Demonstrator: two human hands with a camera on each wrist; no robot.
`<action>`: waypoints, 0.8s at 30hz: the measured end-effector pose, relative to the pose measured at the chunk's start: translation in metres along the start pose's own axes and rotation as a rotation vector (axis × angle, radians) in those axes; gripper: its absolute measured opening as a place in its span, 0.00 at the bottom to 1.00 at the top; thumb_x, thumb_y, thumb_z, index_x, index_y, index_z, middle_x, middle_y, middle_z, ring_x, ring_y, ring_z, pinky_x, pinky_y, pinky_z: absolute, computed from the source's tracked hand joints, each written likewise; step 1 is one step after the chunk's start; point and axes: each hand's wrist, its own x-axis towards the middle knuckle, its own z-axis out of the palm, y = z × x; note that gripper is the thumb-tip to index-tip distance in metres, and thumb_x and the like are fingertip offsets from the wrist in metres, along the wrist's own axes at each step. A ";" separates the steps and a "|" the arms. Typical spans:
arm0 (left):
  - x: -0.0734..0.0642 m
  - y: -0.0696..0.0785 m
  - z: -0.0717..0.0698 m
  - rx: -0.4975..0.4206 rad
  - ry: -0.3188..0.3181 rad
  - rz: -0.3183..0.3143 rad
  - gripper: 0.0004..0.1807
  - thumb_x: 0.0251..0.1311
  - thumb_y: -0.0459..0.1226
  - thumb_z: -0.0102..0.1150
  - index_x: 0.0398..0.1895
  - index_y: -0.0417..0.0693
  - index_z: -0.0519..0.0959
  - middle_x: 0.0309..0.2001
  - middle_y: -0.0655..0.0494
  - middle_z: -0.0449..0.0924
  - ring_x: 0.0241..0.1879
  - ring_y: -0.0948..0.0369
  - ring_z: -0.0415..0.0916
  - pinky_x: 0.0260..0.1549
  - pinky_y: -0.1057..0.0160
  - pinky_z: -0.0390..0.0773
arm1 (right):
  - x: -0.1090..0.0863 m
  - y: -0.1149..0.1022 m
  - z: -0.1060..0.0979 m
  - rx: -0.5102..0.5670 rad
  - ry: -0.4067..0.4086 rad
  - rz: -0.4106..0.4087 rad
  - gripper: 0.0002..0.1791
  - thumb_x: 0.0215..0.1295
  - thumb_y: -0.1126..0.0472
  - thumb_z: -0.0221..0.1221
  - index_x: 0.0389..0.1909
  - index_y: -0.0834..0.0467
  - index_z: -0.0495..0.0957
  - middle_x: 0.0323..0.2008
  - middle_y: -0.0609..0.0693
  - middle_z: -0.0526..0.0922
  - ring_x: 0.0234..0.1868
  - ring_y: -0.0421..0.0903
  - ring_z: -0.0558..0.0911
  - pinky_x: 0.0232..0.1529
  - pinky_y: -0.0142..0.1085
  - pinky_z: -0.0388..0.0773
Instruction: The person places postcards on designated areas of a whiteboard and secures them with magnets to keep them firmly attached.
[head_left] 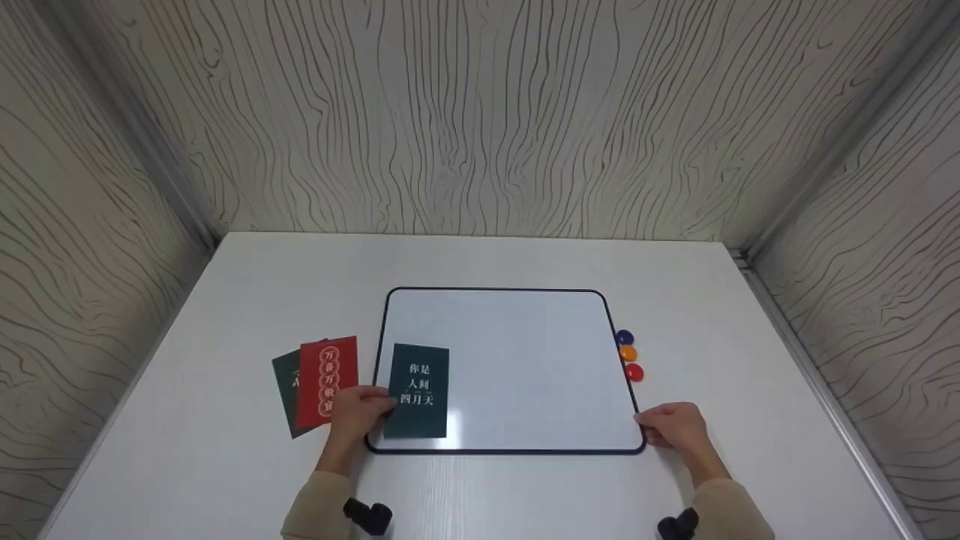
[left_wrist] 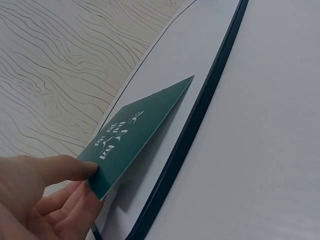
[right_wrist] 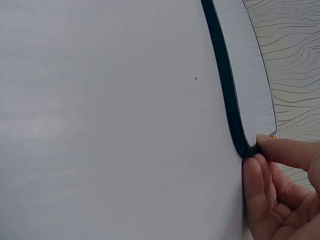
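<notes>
A dark green card (head_left: 418,416) with white characters is pinched along its left edge by my left hand (head_left: 358,411). In the left wrist view the thumb lies on top of the green card (left_wrist: 131,142), which is held tilted over the whiteboard with a shadow beneath. The whiteboard (head_left: 525,360) has a thin black frame and lies on the table. My right hand (head_left: 675,429) holds the board's right side near its front corner. Thumb and fingers grip the dark frame (right_wrist: 227,95) there in the right wrist view.
Left of the board, a red card (head_left: 330,367) with pale characters overlaps another dark green card (head_left: 286,379). Beside the board's right edge sit three round pieces: dark blue (head_left: 625,337), orange (head_left: 628,352) and red (head_left: 634,372). Wood-patterned walls surround the white table (head_left: 480,262).
</notes>
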 end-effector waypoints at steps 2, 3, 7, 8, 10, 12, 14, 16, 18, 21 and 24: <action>0.000 -0.001 0.000 0.007 0.003 0.013 0.13 0.56 0.32 0.63 0.42 0.33 0.83 0.43 0.37 0.85 0.35 0.57 0.80 0.39 0.59 0.85 | 0.001 0.000 0.000 -0.002 0.000 -0.001 0.17 0.60 0.62 0.62 0.45 0.70 0.78 0.26 0.49 0.81 0.27 0.40 0.78 0.29 0.26 0.80; 0.000 -0.001 0.000 0.009 0.005 0.017 0.12 0.55 0.32 0.63 0.42 0.34 0.83 0.42 0.37 0.85 0.35 0.57 0.80 0.38 0.59 0.85 | 0.001 0.000 0.000 -0.002 -0.002 -0.003 0.17 0.60 0.62 0.62 0.45 0.70 0.78 0.26 0.49 0.81 0.27 0.40 0.78 0.29 0.26 0.80; -0.002 0.000 0.000 0.018 0.010 0.024 0.11 0.54 0.32 0.64 0.40 0.34 0.83 0.40 0.38 0.85 0.34 0.58 0.79 0.35 0.62 0.84 | 0.002 0.001 0.000 -0.004 -0.001 -0.005 0.17 0.60 0.62 0.62 0.45 0.70 0.78 0.25 0.49 0.81 0.27 0.40 0.78 0.29 0.26 0.80; -0.003 0.000 0.000 0.021 0.010 0.024 0.11 0.54 0.32 0.64 0.40 0.34 0.83 0.40 0.39 0.85 0.34 0.58 0.78 0.35 0.62 0.84 | 0.002 0.001 0.000 -0.006 -0.001 -0.007 0.17 0.60 0.62 0.62 0.45 0.70 0.78 0.25 0.49 0.81 0.26 0.40 0.78 0.29 0.27 0.80; -0.004 0.001 -0.001 0.024 0.009 0.024 0.11 0.54 0.32 0.64 0.40 0.34 0.83 0.40 0.39 0.85 0.34 0.58 0.78 0.34 0.62 0.83 | 0.003 0.002 0.000 -0.006 0.001 -0.009 0.17 0.60 0.62 0.62 0.44 0.71 0.78 0.24 0.49 0.81 0.26 0.40 0.79 0.29 0.27 0.80; -0.005 0.002 -0.002 0.026 0.007 0.023 0.11 0.54 0.31 0.64 0.40 0.34 0.83 0.40 0.39 0.85 0.34 0.58 0.78 0.34 0.62 0.83 | 0.002 0.002 0.000 -0.003 0.004 -0.008 0.17 0.60 0.62 0.62 0.44 0.71 0.78 0.24 0.49 0.81 0.26 0.40 0.78 0.29 0.27 0.80; -0.006 0.002 -0.002 0.032 0.009 0.027 0.11 0.54 0.31 0.64 0.40 0.34 0.84 0.40 0.39 0.85 0.34 0.57 0.78 0.34 0.61 0.83 | 0.002 0.003 0.000 -0.001 0.004 -0.009 0.17 0.60 0.62 0.62 0.44 0.71 0.78 0.24 0.49 0.81 0.26 0.40 0.79 0.29 0.28 0.81; -0.007 0.002 -0.002 0.038 0.010 0.035 0.11 0.54 0.31 0.64 0.39 0.34 0.84 0.40 0.39 0.84 0.33 0.57 0.78 0.34 0.61 0.83 | 0.002 0.003 0.001 0.003 0.006 -0.003 0.17 0.60 0.62 0.62 0.45 0.71 0.78 0.24 0.50 0.81 0.26 0.40 0.79 0.29 0.27 0.81; -0.008 0.002 -0.002 0.041 0.008 0.043 0.10 0.54 0.31 0.64 0.38 0.34 0.84 0.39 0.39 0.84 0.32 0.58 0.77 0.32 0.62 0.83 | 0.002 0.002 0.000 0.002 0.005 -0.002 0.18 0.60 0.62 0.62 0.45 0.72 0.77 0.24 0.49 0.81 0.26 0.40 0.78 0.29 0.27 0.81; -0.008 0.001 -0.002 0.042 0.002 0.053 0.10 0.54 0.31 0.64 0.38 0.33 0.84 0.36 0.40 0.85 0.29 0.59 0.77 0.29 0.64 0.81 | 0.002 0.001 0.000 -0.003 0.002 -0.013 0.17 0.60 0.63 0.62 0.45 0.72 0.78 0.24 0.48 0.81 0.26 0.39 0.78 0.29 0.26 0.81; -0.008 -0.001 -0.001 0.043 -0.005 0.054 0.10 0.53 0.30 0.63 0.37 0.33 0.84 0.35 0.40 0.85 0.28 0.60 0.77 0.27 0.66 0.80 | 0.002 0.001 -0.001 -0.009 -0.002 -0.022 0.17 0.59 0.63 0.62 0.44 0.72 0.78 0.23 0.48 0.80 0.25 0.39 0.78 0.28 0.26 0.80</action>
